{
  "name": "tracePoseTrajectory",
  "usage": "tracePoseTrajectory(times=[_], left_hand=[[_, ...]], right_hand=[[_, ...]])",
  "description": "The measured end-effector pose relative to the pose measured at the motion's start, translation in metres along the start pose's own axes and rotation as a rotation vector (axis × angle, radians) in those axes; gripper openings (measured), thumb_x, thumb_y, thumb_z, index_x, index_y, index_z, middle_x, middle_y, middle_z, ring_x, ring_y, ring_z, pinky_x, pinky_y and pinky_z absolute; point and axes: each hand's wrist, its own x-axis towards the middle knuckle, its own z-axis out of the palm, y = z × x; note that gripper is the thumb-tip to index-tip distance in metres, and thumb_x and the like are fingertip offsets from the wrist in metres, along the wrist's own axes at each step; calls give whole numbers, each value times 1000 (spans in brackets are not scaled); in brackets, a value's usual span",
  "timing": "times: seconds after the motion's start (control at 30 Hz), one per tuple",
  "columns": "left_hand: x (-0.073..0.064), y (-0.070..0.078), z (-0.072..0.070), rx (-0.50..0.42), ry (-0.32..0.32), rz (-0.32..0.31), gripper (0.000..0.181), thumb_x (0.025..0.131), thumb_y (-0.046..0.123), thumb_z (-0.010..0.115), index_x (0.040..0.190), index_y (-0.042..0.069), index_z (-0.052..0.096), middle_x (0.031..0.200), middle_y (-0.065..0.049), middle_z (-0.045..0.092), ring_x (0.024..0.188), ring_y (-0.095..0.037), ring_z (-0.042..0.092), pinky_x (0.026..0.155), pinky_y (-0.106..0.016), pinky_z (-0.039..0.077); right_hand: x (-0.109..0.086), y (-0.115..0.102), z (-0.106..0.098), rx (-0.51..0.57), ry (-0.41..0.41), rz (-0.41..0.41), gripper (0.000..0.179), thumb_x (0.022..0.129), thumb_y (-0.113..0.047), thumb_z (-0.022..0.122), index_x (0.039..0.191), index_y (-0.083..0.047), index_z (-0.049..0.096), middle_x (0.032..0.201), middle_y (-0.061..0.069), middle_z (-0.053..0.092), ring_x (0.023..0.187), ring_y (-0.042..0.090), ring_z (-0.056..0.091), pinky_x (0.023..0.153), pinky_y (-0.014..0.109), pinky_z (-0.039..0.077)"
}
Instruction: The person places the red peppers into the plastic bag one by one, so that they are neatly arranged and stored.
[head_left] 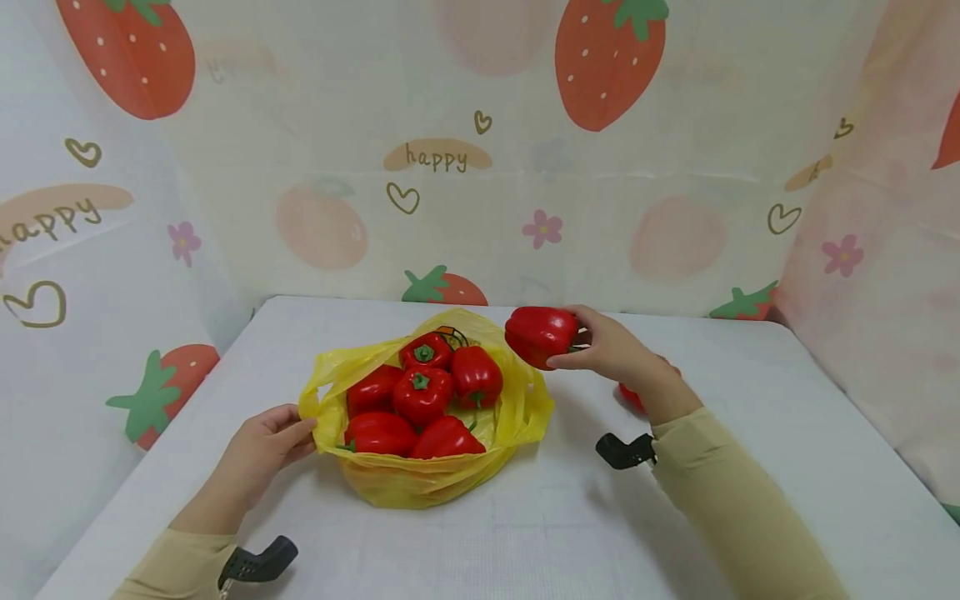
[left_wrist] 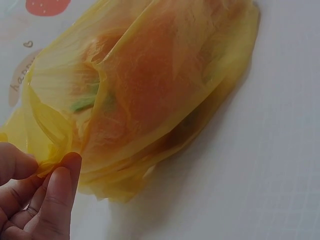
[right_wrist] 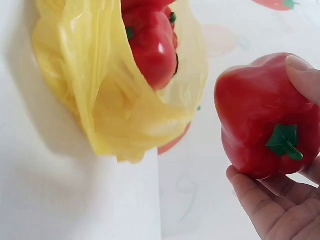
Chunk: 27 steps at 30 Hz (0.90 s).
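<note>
A yellow plastic bag [head_left: 397,487] stands with its mouth spread wide on the table, holding several red bell peppers [head_left: 423,395] with green stems. At its left rim, my left hand [head_left: 258,450] pinches the thin plastic between thumb and fingers, which the left wrist view shows close up. My right hand [head_left: 607,346] grips another red bell pepper [head_left: 538,335] by its stem end, raised just beyond the bag's right edge. In the right wrist view this bell pepper [right_wrist: 262,110] is apart from the bag [right_wrist: 120,120], thumb on one side and fingers on the other.
One more red item [head_left: 633,398] lies on the white table [head_left: 510,542], mostly hidden behind my right wrist. Among the bagged peppers at the back is a dark, wiry thing [head_left: 452,333], its kind unclear. A strawberry-print curtain [head_left: 465,233] rises behind the table.
</note>
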Motion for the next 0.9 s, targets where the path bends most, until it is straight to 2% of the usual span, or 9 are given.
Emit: tracePoseTrajectory(times=[0.63, 0.9], left_hand=[[-2, 1, -1, -16, -4, -10, 50, 90, 34, 56, 124, -1, 48, 119, -14, 54, 88, -10, 60, 79, -23, 52], [-3, 1, -1, -24, 1, -6, 47, 91, 32, 55, 123, -2, 49, 116, -13, 55, 87, -10, 60, 78, -23, 52]], right_hand=[[38, -37, 47, 35, -85, -125, 69, 71, -33, 78, 129, -20, 43, 113, -1, 55, 101, 20, 54, 80, 34, 52], [46, -55, 60, 26, -134, -139, 69, 72, -31, 78, 130, -20, 42, 113, 0, 55, 101, 20, 54, 80, 33, 53]])
